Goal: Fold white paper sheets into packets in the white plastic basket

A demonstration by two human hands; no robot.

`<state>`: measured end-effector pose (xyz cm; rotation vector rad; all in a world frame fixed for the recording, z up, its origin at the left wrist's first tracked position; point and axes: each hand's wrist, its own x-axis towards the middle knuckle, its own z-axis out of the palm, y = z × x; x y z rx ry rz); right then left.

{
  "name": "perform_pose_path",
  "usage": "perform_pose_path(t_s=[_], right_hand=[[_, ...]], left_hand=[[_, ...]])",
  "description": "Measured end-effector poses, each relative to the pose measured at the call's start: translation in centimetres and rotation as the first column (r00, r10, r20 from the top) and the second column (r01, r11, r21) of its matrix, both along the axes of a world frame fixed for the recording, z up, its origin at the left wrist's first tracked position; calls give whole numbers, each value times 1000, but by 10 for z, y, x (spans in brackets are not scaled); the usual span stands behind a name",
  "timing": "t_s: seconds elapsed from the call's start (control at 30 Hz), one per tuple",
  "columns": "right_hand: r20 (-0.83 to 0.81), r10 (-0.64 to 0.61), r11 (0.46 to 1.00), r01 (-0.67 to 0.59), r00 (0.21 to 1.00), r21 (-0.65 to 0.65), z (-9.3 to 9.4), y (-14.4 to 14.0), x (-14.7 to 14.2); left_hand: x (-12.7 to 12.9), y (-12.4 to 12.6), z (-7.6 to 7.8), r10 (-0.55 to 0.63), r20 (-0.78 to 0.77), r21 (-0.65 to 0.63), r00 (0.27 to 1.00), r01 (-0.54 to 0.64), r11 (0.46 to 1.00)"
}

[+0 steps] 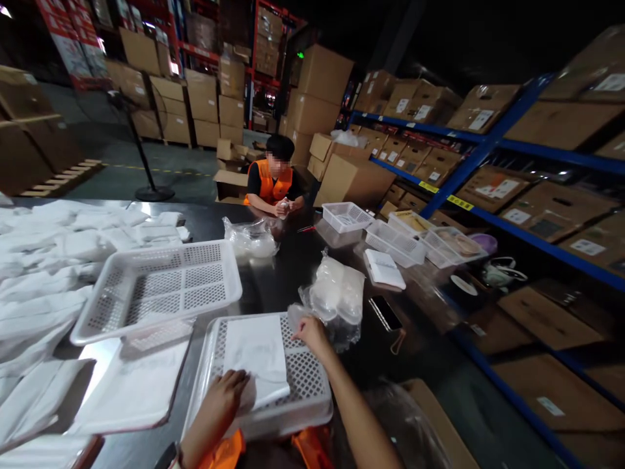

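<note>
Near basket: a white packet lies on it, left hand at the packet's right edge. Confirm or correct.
Wrong side: the head view shows the left hand at the left edge of the packet, which does lie on the near basket.

Black tabletop (pixel 278 280); white packet (pixel 258 348) on white lattice-patterned basket (pixel 308 378) at near edge; coworker's vest (pixel 266 179) beyond far edge: orange.
</note>
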<state>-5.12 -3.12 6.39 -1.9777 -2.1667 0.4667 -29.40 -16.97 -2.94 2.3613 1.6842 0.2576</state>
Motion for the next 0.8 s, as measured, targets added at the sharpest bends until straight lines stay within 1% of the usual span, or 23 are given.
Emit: perform_pose_path(t_s=[0.07, 0.17, 0.23, 0.37, 0.43, 0.5, 0.53, 0.6, 0.7, 0.77, 0.8], right_hand=[[2, 5, 1000, -5, 1000, 1, 1, 1, 3], [37, -3, 999, 2, 999, 39, 3, 2, 5], [83, -18, 998, 13, 996, 60, 2, 1, 0], [189, -86, 993, 68, 978, 98, -9, -6, -23], [228, -128, 986, 99, 965, 133, -13, -6, -29], [236, -145, 981, 108, 961, 160, -10, 2, -24], [229, -145, 979, 107, 962, 171, -6, 8, -18], [207, -161, 972, 118, 965, 205, 7, 23, 3], [152, -216, 943, 165, 964, 290, 35, 42, 35], [94, -230, 917, 183, 969, 354, 48, 40, 46], [59, -217, 909, 180, 974, 375, 51, 31, 46]], left_hand=[[1, 1, -1, 14, 1, -24, 1000, -14, 1000], [1, 2, -3, 18, 5, -35, 1000, -18, 999], [1, 2, -6, 13, 23, -18, 1000, -12, 1000], [3, 1, -11, 16, 40, 34, 999, -18, 999], [4, 1, -9, 33, 36, 40, 999, -35, 999], [5, 2, -5, 35, 44, 24, 998, -36, 999], [5, 3, -2, 26, 51, 15, 998, -26, 1000], [4, 3, 2, 2, 63, 5, 998, -3, 1000], [3, 1, 5, -5, 73, 56, 997, 1, 998], [3, -2, 6, 9, 68, 127, 998, -17, 992], [3, -4, 7, 21, 63, 163, 998, -31, 986]])
